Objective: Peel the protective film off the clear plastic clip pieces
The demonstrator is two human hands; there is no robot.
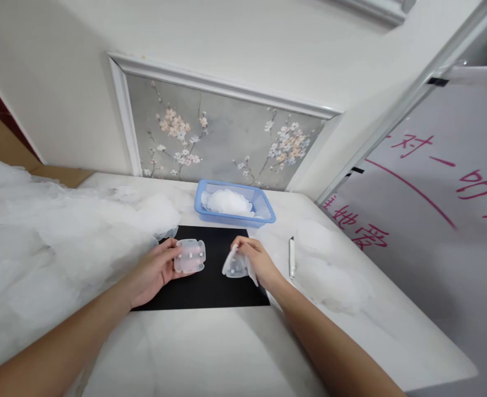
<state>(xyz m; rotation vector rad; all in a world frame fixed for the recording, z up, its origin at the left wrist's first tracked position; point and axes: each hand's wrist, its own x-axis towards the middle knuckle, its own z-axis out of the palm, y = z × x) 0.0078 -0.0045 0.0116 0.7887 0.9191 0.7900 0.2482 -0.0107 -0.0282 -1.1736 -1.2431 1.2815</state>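
My left hand (pixel 154 271) grips a translucent squarish plastic piece (pixel 190 256) by its left edge, holding it flat above a black mat (pixel 210 286). Over the mat's right part, my right hand (pixel 256 260) pinches a second translucent plastic piece (pixel 235 267), tilted on edge. The two pieces are a short gap apart. Both hands are closed on what they hold.
A blue basket (pixel 263 212) with white translucent pieces stands behind the mat. A big heap of white plastic material (pixel 53 242) fills the left of the white table (pixel 210 353); a smaller pile (pixel 330 275) lies right, beside a white pen-like tool (pixel 292 257). A whiteboard (pixel 445 209) with red writing leans at right.
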